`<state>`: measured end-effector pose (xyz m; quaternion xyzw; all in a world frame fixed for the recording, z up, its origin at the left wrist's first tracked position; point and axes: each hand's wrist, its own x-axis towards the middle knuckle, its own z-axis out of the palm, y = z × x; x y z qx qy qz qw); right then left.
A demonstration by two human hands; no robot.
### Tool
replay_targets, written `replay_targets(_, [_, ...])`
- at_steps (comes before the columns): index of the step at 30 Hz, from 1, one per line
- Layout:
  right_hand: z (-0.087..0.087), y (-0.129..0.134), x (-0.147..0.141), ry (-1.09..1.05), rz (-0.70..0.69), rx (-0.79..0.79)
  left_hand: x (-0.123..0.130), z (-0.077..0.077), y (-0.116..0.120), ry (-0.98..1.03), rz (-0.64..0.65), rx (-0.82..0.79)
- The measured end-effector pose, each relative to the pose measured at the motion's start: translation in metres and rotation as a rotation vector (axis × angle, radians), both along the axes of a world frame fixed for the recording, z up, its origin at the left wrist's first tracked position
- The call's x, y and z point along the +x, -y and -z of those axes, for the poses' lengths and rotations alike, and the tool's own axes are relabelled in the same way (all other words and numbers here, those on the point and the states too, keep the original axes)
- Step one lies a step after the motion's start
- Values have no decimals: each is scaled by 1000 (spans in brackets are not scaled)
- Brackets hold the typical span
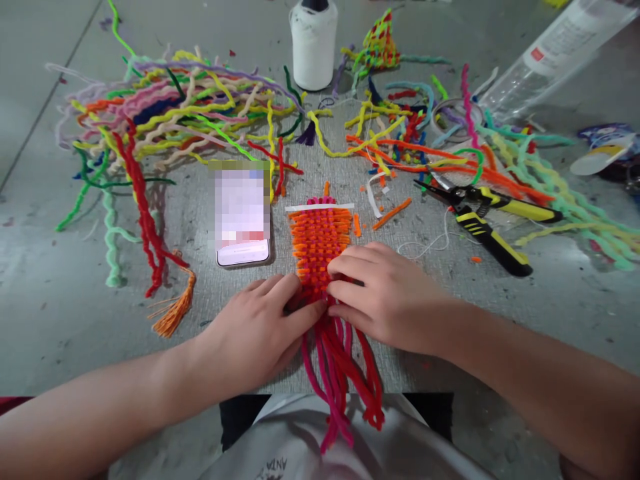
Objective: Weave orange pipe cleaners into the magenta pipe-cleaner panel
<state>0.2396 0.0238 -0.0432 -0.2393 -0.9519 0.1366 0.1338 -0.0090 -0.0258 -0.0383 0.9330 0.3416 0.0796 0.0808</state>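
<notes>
A woven strip (323,233) of orange and magenta fuzzy cords, like thick yarn or pipe cleaners, lies flat in front of me, with white tape (320,208) across its far end. My left hand (260,320) pinches the strip's near left edge, thumb stretched across the lower rows. From the other side, my right hand (383,293) grips the near right edge with bent fingers. Both sets of fingertips nearly meet there, and what lies under them is partly hidden. Long red and magenta loose ends (345,373) trail toward me over the table edge.
A phone (243,213) lies left of the strip. Pliers (480,220) with yellow-black handles and orange offcuts (393,213) are at right. Cord heaps (185,113) spread behind, around a white bottle (314,50). An orange tassel (175,310) and a clear plastic tube (550,60) flank the area.
</notes>
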Motion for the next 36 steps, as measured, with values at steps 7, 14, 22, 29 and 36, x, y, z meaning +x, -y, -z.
replay_targets(7, [0, 6, -2, 25, -17, 114, -3, 0, -2, 8, 28, -9])
replay_targets(14, [2, 0, 1, 30, -95, 132, -5, -1, -4, -12, 43, -5])
replay_targets(22, [1, -2, 2, 59, -112, 135, -4, -1, -2, 69, -28, 80])
replay_targets(29, [1, -2, 2, 20, -114, 82, -4, 1, -2, 8, -39, 37])
replay_targets(36, [6, -3, 2, -68, -89, -62, -6, 0, -3, -83, -11, 36])
